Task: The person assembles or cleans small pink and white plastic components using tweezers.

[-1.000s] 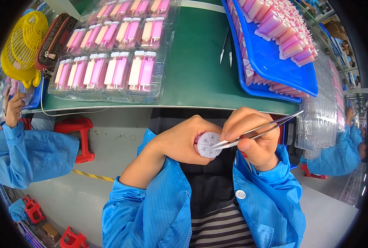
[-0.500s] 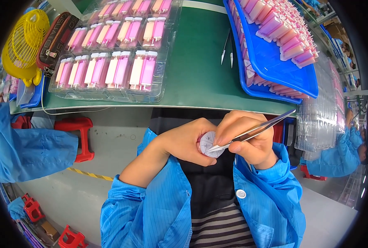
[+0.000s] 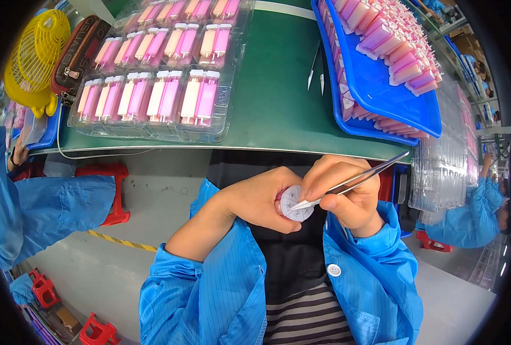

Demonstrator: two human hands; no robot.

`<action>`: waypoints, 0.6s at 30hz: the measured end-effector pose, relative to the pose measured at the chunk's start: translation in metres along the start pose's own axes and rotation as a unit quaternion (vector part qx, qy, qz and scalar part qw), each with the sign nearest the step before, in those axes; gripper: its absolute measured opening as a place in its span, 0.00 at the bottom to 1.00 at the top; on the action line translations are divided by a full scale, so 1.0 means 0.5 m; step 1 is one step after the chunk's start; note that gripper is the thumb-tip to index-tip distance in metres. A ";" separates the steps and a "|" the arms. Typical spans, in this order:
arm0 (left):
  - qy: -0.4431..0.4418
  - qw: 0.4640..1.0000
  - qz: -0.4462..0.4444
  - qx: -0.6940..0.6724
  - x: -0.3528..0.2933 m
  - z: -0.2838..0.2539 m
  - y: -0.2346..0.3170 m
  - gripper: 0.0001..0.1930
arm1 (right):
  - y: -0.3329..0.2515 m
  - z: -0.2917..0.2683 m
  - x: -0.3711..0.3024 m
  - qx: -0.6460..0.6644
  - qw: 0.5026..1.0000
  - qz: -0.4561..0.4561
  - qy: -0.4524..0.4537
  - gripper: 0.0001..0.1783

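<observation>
White plastic, round and small: that is the disc we have pinched in front of the chest, below the near edge of the green tabletop. Most of it is hidden. Our left hand wraps its left side and our right hand covers the right, so we only see the face between the thumbs, and the fine detail on that face is too small to read. A hint of pink shows at its left rim (we cannot tell what it belongs to).

Left hand curled closed around the disc, fingers underneath and out of sight. Right hand is closed too, gripping metal tweezers; the tips touch the disc's face, and the shaft runs up to the right past the knuckles.

Up on the tabletop, a clear tray of pink pieces lies at the left, its top cut off by the frame. A blue tray heaped with more pink parts overhangs at the right, also cropped. Between them is a bare green strip with two slim tools lying on it. A yellow fan stands at far left.

Another person's blue sleeve sits well off to our left, and another blue-coated person to our right.
</observation>
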State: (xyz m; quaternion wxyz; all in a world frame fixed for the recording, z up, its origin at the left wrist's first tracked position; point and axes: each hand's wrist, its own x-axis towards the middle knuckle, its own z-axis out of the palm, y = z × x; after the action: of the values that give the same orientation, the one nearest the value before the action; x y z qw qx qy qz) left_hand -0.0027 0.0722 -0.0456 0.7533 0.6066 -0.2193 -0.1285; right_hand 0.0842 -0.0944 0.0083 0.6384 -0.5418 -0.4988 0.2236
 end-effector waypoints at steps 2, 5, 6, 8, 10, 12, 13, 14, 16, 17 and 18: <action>0.002 1.000 -0.002 0.000 0.000 0.002 0.001 0.13 | 0.001 0.000 -0.001 -0.006 1.000 -0.004 0.004 0.06; 0.006 1.000 -0.006 -0.008 0.000 0.005 0.001 0.13 | 0.002 -0.002 -0.004 -0.014 1.000 -0.007 0.009 0.06; 0.013 1.000 -0.006 -0.008 -0.001 0.005 0.000 0.12 | 0.002 -0.002 -0.004 -0.014 1.000 -0.007 0.009 0.06; 0.019 1.000 -0.006 -0.009 0.000 0.006 -0.001 0.12 | 0.002 -0.003 -0.005 -0.023 1.000 -0.009 0.011 0.06; 0.016 1.000 -0.002 0.004 0.001 0.005 -0.003 0.12 | 0.001 -0.004 -0.004 -0.026 1.000 -0.007 0.010 0.06; 0.013 1.000 -0.016 0.009 0.001 0.000 0.000 0.11 | -0.002 -0.004 -0.002 -0.027 1.000 -0.006 0.008 0.06; 0.009 0.999 -0.030 0.015 0.000 -0.002 0.001 0.11 | -0.005 -0.004 -0.001 -0.047 0.999 -0.007 0.005 0.06; 0.008 0.999 -0.030 0.015 0.001 -0.002 0.002 0.11 | -0.009 -0.004 0.001 -0.067 0.998 -0.007 0.002 0.06; 0.028 0.999 -0.040 0.008 0.002 -0.001 0.002 0.11 | -0.016 -0.006 0.005 -0.086 0.996 -0.009 -0.007 0.06; 0.028 0.999 -0.040 0.008 0.001 0.000 0.003 0.11 | -0.019 -0.007 0.007 -0.104 0.994 -0.011 -0.018 0.06; 0.030 0.998 -0.050 0.014 0.001 0.000 0.005 0.11 | -0.023 -0.008 0.011 -0.104 0.994 -0.010 -0.018 0.06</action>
State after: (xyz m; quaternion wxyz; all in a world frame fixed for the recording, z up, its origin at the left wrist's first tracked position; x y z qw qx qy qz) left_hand -0.0027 0.0724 -0.0432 0.7437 0.6308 -0.1679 -0.1443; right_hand 0.0870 -0.0952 0.0215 0.5717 -0.5960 -0.5365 0.1735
